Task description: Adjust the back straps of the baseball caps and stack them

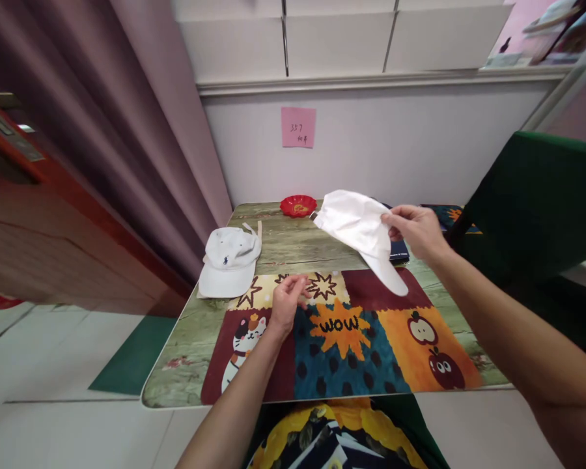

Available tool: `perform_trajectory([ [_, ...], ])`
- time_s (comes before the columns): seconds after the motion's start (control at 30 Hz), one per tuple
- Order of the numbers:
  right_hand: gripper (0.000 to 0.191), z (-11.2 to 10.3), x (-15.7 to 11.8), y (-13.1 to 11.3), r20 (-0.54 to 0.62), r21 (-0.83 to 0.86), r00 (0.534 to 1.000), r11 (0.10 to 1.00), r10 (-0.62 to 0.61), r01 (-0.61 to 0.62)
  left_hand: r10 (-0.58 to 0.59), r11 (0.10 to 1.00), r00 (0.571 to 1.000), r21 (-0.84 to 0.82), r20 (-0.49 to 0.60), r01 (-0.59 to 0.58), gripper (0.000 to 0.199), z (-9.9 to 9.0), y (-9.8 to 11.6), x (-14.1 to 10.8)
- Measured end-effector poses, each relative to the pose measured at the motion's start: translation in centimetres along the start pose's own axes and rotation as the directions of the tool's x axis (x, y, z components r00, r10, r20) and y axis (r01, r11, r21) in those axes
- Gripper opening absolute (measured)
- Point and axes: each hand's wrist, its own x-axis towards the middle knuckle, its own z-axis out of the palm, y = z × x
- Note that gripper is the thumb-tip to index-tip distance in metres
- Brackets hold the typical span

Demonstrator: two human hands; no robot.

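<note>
A white baseball cap [354, 221] hangs above the table, tilted, its brim pointing down to the right. My right hand [417, 229] pinches it by the crown's right side, above the brim. My left hand [288, 301] is over the top edge of the colourful placemat [344, 374], fingers loosely bent and apart, with nothing in it. At the table's left side lies another white cap [228, 260] with a small dark logo, brim facing me and its strap sticking up behind.
A red scalloped dish [297, 206] stands at the back of the wooden-patterned table [180, 365]. Behind the held cap is a dark blue item [399, 251], partly hidden. A pink note [298, 127] is on the wall. A dark green chair [542, 195] stands at right, a curtain [166, 117] at left.
</note>
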Motion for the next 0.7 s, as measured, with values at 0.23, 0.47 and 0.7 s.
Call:
perform_trajectory([
  [0.23, 0.030, 4.7, -5.5, 1.6, -0.018, 0.241, 1.000, 0.970, 0.007, -0.002, -0.028, 0.882, 0.975, -0.454, 0.221, 0.128, 0.047, 2.3, 11.4, 2.2],
  [0.47, 0.024, 7.3, -11.8, 6.6, -0.057, 0.322, 0.998, 0.947, 0.040, -0.020, 0.123, 0.967, 0.964, -0.247, 0.235, -0.063, 0.036, 3.4, 12.3, 1.9],
  [0.7, 0.032, 4.9, -13.3, 3.6, -0.188, 0.024, 0.952, 0.968, -0.242, 0.251, 0.046, 0.997, 0.941, 0.048, 0.335, -0.066, 0.026, 2.6, 8.3, -0.4],
])
